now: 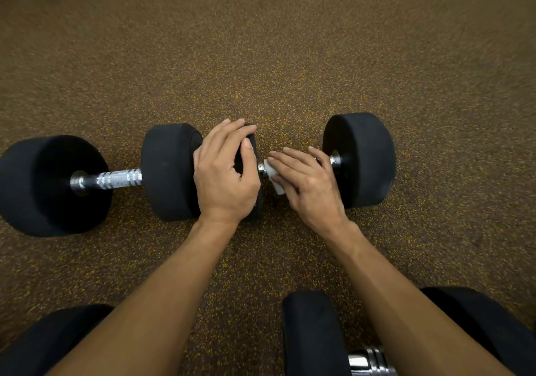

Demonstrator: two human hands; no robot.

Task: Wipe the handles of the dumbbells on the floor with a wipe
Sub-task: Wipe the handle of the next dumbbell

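Two black dumbbells lie end to end on the speckled floor. The left dumbbell (116, 180) shows its bare chrome handle. On the right dumbbell (359, 161), my left hand (224, 174) grips the top of the left weight head, which it mostly hides. My right hand (309, 182) is wrapped over that dumbbell's chrome handle and presses a white wipe (275, 180) against it. Only short ends of this handle show at either side of my fingers.
A third dumbbell (314, 335) lies close to me at the bottom right, partly under my right forearm. Another dark weight head (49, 335) sits at the bottom left. Brown rubber floor (275, 56) stretches beyond the dumbbells.
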